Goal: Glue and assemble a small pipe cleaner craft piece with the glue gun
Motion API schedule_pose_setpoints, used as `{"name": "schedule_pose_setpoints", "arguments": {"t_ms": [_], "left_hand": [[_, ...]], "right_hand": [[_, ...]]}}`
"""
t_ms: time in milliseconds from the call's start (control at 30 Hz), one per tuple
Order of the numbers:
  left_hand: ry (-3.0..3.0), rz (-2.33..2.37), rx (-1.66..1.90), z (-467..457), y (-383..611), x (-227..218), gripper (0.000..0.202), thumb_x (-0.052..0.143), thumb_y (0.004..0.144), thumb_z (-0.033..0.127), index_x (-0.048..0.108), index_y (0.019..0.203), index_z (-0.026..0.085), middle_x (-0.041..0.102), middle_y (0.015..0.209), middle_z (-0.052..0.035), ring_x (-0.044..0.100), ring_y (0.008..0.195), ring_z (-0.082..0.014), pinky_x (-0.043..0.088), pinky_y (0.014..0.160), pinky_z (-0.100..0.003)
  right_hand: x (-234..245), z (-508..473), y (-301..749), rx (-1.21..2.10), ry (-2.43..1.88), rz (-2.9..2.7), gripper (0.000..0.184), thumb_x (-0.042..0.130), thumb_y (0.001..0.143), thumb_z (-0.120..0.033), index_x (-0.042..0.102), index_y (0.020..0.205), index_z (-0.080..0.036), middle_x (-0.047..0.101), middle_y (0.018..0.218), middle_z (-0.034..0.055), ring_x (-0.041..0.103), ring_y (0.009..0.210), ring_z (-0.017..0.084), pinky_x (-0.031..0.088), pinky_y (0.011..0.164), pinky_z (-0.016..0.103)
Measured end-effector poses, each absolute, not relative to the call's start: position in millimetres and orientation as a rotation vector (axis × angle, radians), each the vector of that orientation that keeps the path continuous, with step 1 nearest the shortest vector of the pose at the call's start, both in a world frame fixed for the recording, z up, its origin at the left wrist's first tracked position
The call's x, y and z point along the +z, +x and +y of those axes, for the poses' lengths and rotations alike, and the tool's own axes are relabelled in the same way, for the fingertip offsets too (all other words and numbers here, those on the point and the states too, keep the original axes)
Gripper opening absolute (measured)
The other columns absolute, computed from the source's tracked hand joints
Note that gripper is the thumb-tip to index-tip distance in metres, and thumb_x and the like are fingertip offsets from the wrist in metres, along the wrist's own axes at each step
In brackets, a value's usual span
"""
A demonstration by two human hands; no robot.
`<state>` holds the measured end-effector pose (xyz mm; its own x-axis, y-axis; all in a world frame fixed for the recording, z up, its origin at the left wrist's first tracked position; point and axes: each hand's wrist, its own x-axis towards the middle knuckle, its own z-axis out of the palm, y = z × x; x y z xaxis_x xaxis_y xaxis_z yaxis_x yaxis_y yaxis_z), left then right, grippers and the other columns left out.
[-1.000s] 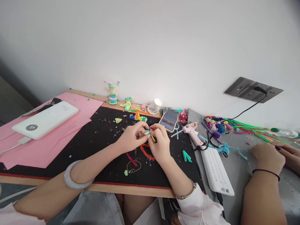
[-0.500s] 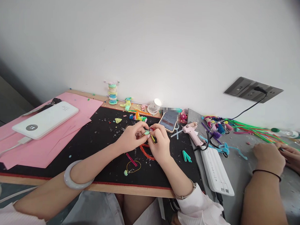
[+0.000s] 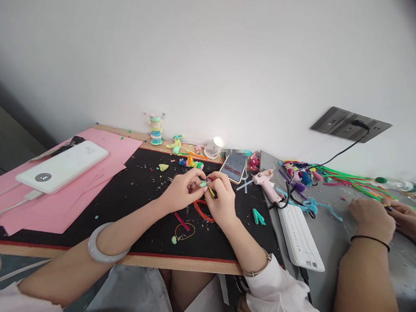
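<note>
Above the middle of the black mat [image 3: 129, 217], my left hand [image 3: 179, 191] and my right hand [image 3: 221, 200] meet fingertip to fingertip. Between them they pinch a small mint-green fuzzy piece [image 3: 203, 184], mostly covered by the fingers. A yellow-green bit [image 3: 212, 192] pokes out under my right fingers. Below the hands lie an orange-red pipe cleaner [image 3: 202, 213], a magenta strip [image 3: 181, 221] and a thin yellowish loop [image 3: 190, 235] with a pale green tuft. A folded teal pipe cleaner [image 3: 259, 216] rests to the right of my right hand.
A phone [image 3: 233, 166], paper cup [image 3: 214, 147] and pink glue gun [image 3: 267, 186] stand behind. White power banks lie on the left [image 3: 64, 166] and right [image 3: 301, 236]. Pink paper [image 3: 78, 205] covers the left side. Another person's hands [image 3: 372, 216] work at the right among pipe cleaners [image 3: 352, 178].
Hardly anything differs. Both my hands stay in the same place with the mint-green piece between the fingertips; the view has shifted very slightly.
</note>
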<state>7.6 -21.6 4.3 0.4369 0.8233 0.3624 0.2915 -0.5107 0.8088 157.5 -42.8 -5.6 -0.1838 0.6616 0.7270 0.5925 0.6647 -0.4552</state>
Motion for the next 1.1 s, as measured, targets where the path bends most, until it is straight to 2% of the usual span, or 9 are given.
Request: {"name": "schedule_pose_setpoints", "arguments": {"t_ms": [1100], "left_hand": [[2.024, 0.934, 1.026, -21.5, 7.3, 4.0, 0.016, 0.050, 0.079, 0.023, 0.046, 0.094, 0.020, 0.049, 0.060, 0.0055, 0.045, 0.051, -0.0081, 0.038, 0.050, -0.019]], "right_hand": [[-5.9, -42.5, 157.3, 0.089, -1.007, -1.854, 0.017, 0.044, 0.073, -0.004, 0.045, 0.075, -0.020, 0.052, 0.096, 0.0068, 0.052, 0.091, 0.017, 0.045, 0.078, 0.032]]}}
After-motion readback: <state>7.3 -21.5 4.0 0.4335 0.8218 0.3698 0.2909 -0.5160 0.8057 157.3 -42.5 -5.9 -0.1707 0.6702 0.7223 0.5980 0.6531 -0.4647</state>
